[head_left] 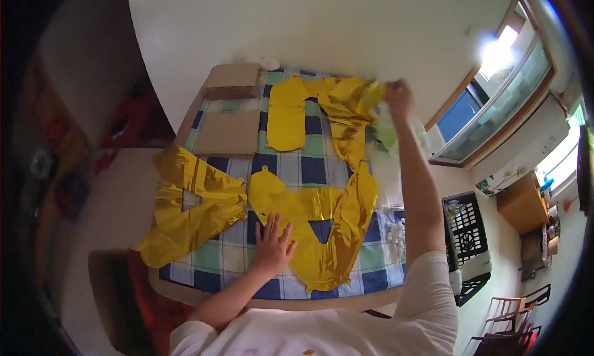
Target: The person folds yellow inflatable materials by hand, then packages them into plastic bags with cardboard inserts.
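Observation:
Flat gold foil balloons lie spread over the checked cloth. My left hand [272, 244] rests with fingers spread on the near foil balloon [334, 251], which has a triangular hole. At the far right, my right hand [399, 96] is closed on the end of a crumpled foil balloon [346, 102]; motion blurs that end. A long, rounded foil balloon [286, 117] lies at the back, left of the crumpled one. On the left is another foil balloon [204, 207] with a small opening and hanging tabs, partly over the table edge.
Two brown cardboard pieces [226, 133] lie at the table's back left. Clear plastic [388, 170] covers the right side, with small whitish items [396, 235] near the edge. A black crate [467, 229] stands to the right, and a dark stool [114, 288] at the left.

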